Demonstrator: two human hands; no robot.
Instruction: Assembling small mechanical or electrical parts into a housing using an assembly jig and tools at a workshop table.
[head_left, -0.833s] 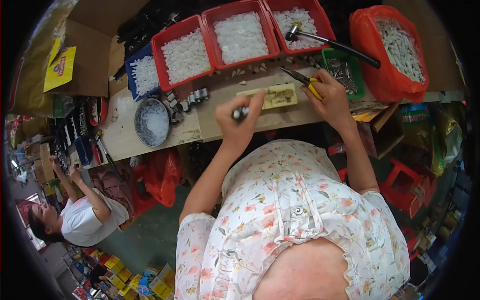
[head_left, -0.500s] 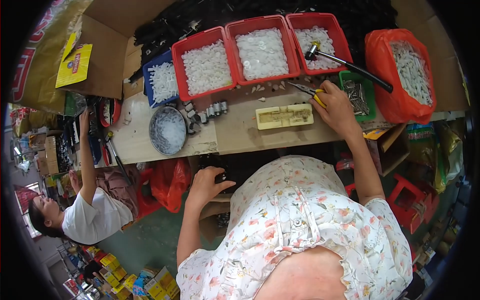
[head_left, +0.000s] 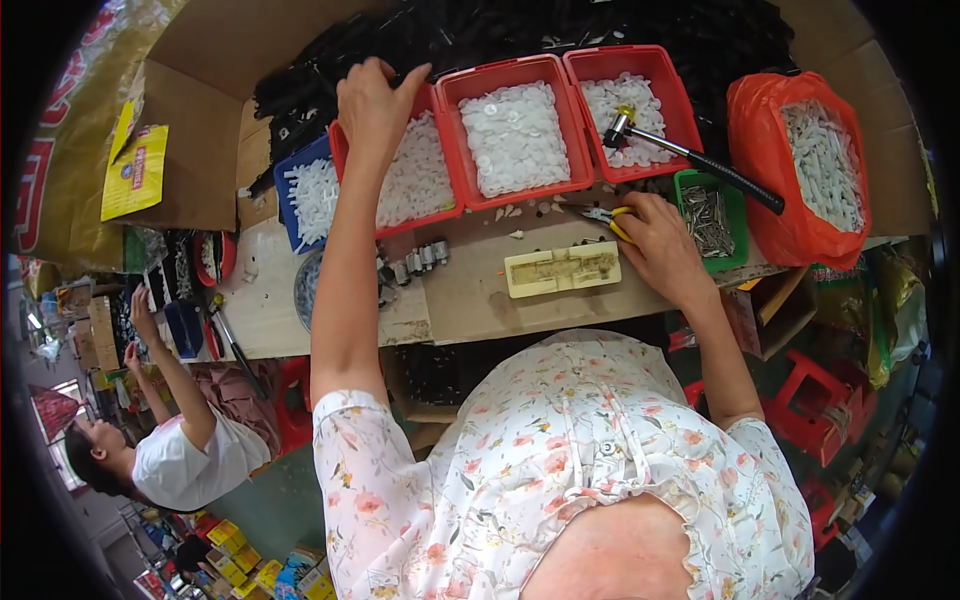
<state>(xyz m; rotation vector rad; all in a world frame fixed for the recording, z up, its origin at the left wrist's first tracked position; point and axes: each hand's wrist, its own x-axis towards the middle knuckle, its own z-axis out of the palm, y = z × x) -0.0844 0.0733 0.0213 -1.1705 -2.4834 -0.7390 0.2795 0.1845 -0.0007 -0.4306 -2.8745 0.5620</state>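
Note:
My left hand (head_left: pixel 374 108) is stretched out over the far edge of the left red bin (head_left: pixel 452 208), beside the heap of black pieces (head_left: pixel 450 35). Its thumb stands apart from the fingers, whose tips bend out of sight; nothing shows in its grasp. My right hand (head_left: pixel 668 243) is closed round the yellow handles of a pair of pliers (head_left: pixel 607 216), jaws pointing left. Just left of that hand, a cream block fixture (head_left: pixel 562 272) with a recess along its top lies on the bench. Several metal cylinders (head_left: pixel 418 262) stand right of my left forearm.
White discs fill the middle red bin (head_left: pixel 577 180). A hammer (head_left: pixel 710 165) lies across the right one. Beyond my right hand are a green tray (head_left: pixel 738 255) of metal pins and a red bag (head_left: pixel 750 150) of white parts. At left, another person (head_left: pixel 190 450) works.
My left hand has gone from below the bench edge up and forward to the back of the left red bin. My right hand keeps the pliers nearly in place. The other person's hands have shifted.

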